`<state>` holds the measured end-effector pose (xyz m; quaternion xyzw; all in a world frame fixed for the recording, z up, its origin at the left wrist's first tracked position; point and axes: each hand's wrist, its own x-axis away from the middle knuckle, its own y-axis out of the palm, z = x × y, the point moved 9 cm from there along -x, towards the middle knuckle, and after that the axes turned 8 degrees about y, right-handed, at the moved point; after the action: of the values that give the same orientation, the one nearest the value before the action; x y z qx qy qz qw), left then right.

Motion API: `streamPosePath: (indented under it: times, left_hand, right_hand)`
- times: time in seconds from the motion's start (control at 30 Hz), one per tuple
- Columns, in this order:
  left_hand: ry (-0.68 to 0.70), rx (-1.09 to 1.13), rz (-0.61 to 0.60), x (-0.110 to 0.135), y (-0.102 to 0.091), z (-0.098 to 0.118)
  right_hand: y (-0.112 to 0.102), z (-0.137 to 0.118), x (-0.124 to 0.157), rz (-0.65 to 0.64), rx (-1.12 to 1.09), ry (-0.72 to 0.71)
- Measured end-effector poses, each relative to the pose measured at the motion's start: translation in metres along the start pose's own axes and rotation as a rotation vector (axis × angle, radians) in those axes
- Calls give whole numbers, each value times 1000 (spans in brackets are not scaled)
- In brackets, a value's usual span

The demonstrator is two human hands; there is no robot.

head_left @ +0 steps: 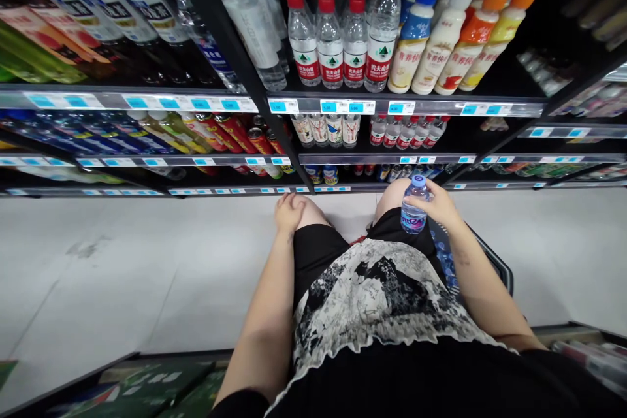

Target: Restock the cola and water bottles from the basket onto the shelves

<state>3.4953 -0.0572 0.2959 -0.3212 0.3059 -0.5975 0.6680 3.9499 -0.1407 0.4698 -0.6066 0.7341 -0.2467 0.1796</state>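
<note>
My right hand [441,204] is wrapped round a small clear water bottle [414,212] with a light blue cap and a blue-purple label, held upright over my right knee. Resting on my left knee is my left hand [290,211], its fingers spread and nothing in it. Beside my right leg, partly hidden by my forearm, a dark basket [496,260] stands on the floor with several blue-tinted bottles [445,258] inside.
Shelves of drinks rise in front of me, with red-capped water bottles [331,46], milk drink bottles [441,46] and red cans [235,130]. Price tags line the shelf edge [426,106]. Behind me are dark green boxes [147,388]. Pale tiles cover the floor [122,268].
</note>
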Motion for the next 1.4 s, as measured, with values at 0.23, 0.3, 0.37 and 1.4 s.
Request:
streamPosePath:
  times: [0.23,0.3,0.37,1.4]
  left_hand:
    - [-124,-63,-142,3,9,8]
    - [-132,-83,-191,4,13,16]
    - [-102,-109,-218,4,17,26]
    - [-234,-361,-178,-37,-6,-20]
  right_hand:
    - [-6,-5,17,220,267,-59]
    - [-5,-10,21,287,317,-113]
    - [-4,-13,20,316,395,-127]
    - [-332,-384,-113,1082,90,-699]
